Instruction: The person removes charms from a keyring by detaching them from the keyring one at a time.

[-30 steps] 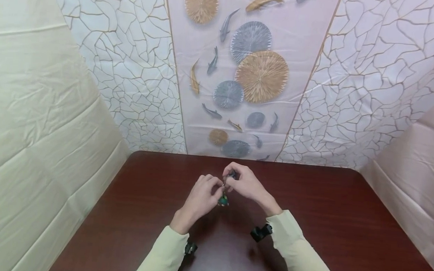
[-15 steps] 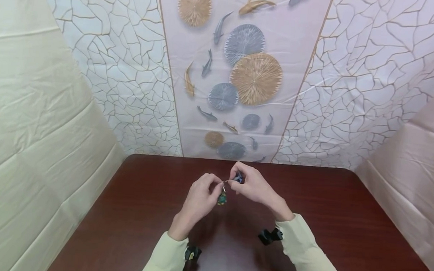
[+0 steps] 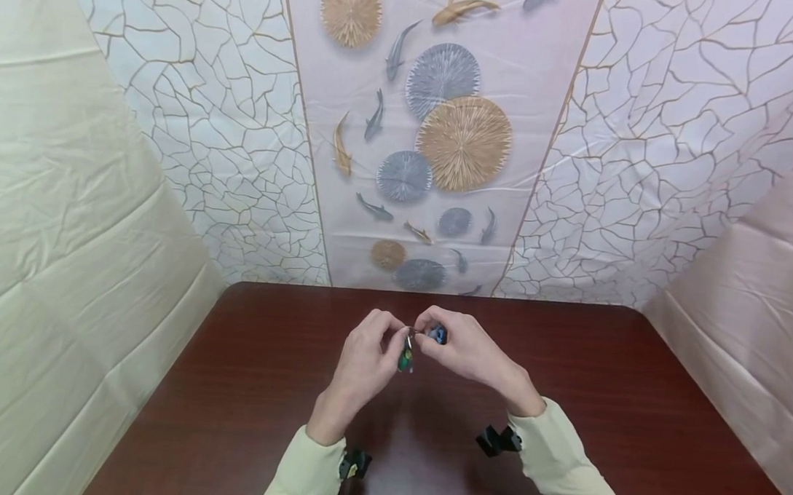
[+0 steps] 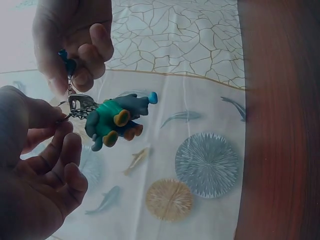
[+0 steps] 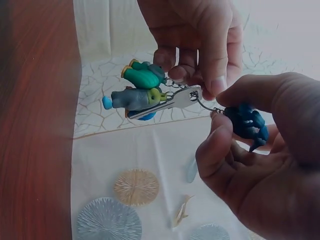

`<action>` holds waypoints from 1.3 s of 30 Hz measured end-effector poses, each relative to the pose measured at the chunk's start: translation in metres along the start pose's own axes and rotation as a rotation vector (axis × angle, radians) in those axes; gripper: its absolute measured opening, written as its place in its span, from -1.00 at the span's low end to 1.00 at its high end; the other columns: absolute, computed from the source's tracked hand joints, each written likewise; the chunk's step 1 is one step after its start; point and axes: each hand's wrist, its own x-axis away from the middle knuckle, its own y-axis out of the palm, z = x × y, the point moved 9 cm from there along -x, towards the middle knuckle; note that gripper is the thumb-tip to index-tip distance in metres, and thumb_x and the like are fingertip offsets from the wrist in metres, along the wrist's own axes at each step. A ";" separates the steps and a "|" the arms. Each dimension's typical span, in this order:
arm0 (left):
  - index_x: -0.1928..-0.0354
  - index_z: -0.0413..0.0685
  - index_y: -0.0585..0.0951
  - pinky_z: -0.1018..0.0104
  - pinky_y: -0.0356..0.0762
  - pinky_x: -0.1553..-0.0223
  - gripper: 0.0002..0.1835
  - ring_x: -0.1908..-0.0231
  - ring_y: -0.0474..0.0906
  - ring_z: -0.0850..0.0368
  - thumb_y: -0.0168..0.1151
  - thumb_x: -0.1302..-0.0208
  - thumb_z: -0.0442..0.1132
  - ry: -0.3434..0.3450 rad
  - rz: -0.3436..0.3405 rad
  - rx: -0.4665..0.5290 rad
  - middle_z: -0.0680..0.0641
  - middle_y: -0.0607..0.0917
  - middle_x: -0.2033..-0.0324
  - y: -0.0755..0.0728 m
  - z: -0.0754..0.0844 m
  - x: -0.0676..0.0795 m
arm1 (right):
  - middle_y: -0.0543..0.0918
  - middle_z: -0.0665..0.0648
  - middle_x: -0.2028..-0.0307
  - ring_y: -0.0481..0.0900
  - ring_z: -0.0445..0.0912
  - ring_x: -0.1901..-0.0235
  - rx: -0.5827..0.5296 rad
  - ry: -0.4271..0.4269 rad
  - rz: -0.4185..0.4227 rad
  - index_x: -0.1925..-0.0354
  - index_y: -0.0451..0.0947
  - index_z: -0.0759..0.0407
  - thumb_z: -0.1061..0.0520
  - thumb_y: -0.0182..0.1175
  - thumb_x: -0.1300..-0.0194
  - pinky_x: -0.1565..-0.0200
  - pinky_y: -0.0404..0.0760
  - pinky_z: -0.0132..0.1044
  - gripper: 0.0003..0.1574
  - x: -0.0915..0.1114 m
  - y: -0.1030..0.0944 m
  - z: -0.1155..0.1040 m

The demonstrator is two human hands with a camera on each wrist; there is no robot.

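Both hands are raised over the table, close together. My left hand [image 3: 365, 357] pinches a thin metal key ring [image 5: 206, 106] between thumb and forefinger. From the ring hang a silver key [image 5: 184, 98] and several small figurine charms [image 4: 111, 120] in green, grey and blue, on short chains. My right hand [image 3: 474, 354] pinches a dark blue figurine charm [image 5: 246, 122] near its chain, which runs to the ring. The fingertips of the two hands are almost touching. Fingers partly hide the ring and the chain's attachment.
A dark reddish-brown table [image 3: 247, 388] lies below the hands. Behind it hangs a patterned cloth [image 3: 462, 144] with fish and round shapes. Pale cloth [image 3: 89, 215] closes off the left side, and more [image 3: 756, 289] the right. Black wrist cameras [image 3: 355, 464] sit at the cuffs.
The right hand has shifted right and slightly down, and the dark charm in its grip has turned. The left hand keeps its pinch, while the hanging charms have swung a little.
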 end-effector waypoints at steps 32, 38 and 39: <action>0.21 -0.03 0.63 0.49 0.50 0.29 -0.95 0.33 0.47 0.24 0.22 -0.34 -0.26 0.196 -0.098 0.133 0.06 0.59 0.26 0.004 0.044 -0.005 | 0.63 -0.08 0.36 0.47 -0.24 0.45 -0.075 -0.110 0.203 0.26 0.61 -0.02 0.16 0.27 -0.31 0.38 0.50 -0.37 -0.95 0.014 -0.037 -0.006; 0.22 -0.07 0.66 0.42 0.58 0.29 -0.93 0.32 0.50 0.24 0.23 -0.32 -0.29 0.248 -0.109 0.156 0.07 0.62 0.28 0.005 0.049 -0.010 | 0.64 -0.08 0.39 0.48 -0.24 0.48 -0.104 -0.100 0.229 0.26 0.63 0.04 0.11 0.25 -0.33 0.39 0.50 -0.38 -0.96 0.016 -0.043 -0.002; 0.22 -0.08 0.67 0.41 0.58 0.30 -0.93 0.32 0.51 0.24 0.23 -0.32 -0.29 0.262 -0.107 0.157 0.07 0.62 0.29 0.006 0.050 -0.011 | 0.64 -0.08 0.39 0.48 -0.24 0.49 -0.108 -0.097 0.236 0.26 0.63 0.04 0.12 0.25 -0.33 0.40 0.49 -0.38 -0.96 0.017 -0.045 -0.001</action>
